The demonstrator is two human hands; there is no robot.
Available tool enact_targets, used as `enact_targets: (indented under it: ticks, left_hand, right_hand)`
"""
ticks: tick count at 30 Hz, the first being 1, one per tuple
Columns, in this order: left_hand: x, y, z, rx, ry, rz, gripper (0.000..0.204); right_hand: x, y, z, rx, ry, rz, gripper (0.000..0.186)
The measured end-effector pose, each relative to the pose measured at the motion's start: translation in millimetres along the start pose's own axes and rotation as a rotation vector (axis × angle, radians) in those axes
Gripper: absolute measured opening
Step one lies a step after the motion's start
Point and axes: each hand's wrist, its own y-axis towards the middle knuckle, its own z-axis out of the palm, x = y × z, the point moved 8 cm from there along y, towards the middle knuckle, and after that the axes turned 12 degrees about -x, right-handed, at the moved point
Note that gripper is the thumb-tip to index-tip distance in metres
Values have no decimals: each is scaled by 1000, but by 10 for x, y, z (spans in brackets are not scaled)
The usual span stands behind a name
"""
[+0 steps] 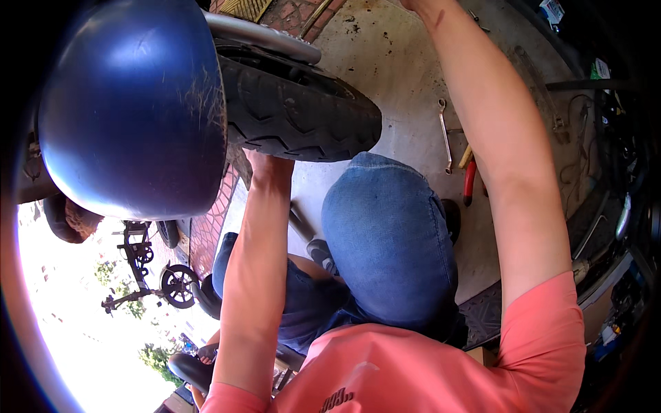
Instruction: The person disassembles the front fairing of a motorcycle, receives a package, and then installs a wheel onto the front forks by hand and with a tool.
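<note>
A scooter or motorcycle wheel with a black treaded tyre (pixel 299 110) juts out from under a scuffed, glossy blue fender (pixel 138 103) at the upper left. My left hand (pixel 265 162) reaches up against the underside of this tyre. Its fingers are hidden behind the rubber, so their grip does not show. My right arm stretches to the top edge, where only a sliver at the wrist of my right hand (pixel 415 4) shows. Whatever that hand touches lies outside the picture. Above the tyre runs a silver metal tube (pixel 265 38).
On the concrete floor (pixel 406 62) right of my knee lie a wrench (pixel 445 138) and a red-handled tool (pixel 469 180). Cluttered tools and parts line the right side. A small black bicycle (pixel 148 275) stands at the lower left, near red brick paving (pixel 213 227).
</note>
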Motion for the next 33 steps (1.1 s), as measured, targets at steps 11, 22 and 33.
enact_targets:
  ticks: [11,22,33]
  left_hand:
    - [261,-216,262,109,-361,-163,54]
    - [204,-201,159,86,-71,95,58]
    - [249,-180,254,122,-427,-151,64]
  right_hand:
    - [75,137,92,5,-175,-80,34]
    - [93,166,60,65,-397,-83,37]
    - [-77,302,149,111,-236,-92,37]
